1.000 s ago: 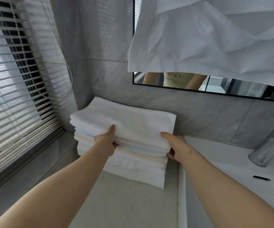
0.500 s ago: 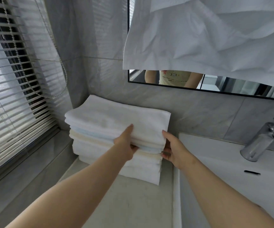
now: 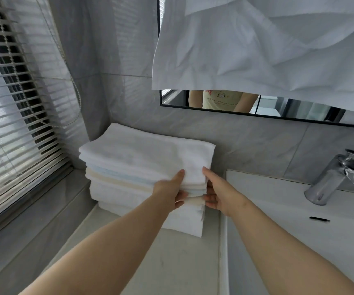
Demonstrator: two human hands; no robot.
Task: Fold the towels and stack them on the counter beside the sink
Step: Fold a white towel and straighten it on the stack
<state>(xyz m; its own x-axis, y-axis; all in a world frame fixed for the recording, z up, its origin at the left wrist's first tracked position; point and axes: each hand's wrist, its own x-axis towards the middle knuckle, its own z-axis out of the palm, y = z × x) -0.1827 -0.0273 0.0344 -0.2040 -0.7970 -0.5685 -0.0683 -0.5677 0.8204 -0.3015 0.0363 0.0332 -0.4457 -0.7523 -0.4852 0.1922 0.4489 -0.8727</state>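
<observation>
Just below my wrists, the pale counter (image 3: 171, 265) runs forward to the stack of folded towels (image 3: 137, 158), which sits in the tiled corner. The sink basin (image 3: 295, 226) lies off to the right of my right hand (image 3: 219, 193). My left hand (image 3: 168, 191) has its thumb flat on the top towel and its fingers tucked between layers at the stack's near right corner. My right hand, just beside it, pinches the same corner the same way. I judge this grip is meant to square the upper towels over the lower ones. I count one stack and roughly six towel edges in white, pale blue and cream, though the folds blur. Beyond my right hand are one chrome tap (image 3: 329, 179), one mirror (image 3: 299, 110) and one white sheet (image 3: 257, 50) draped over it.
</observation>
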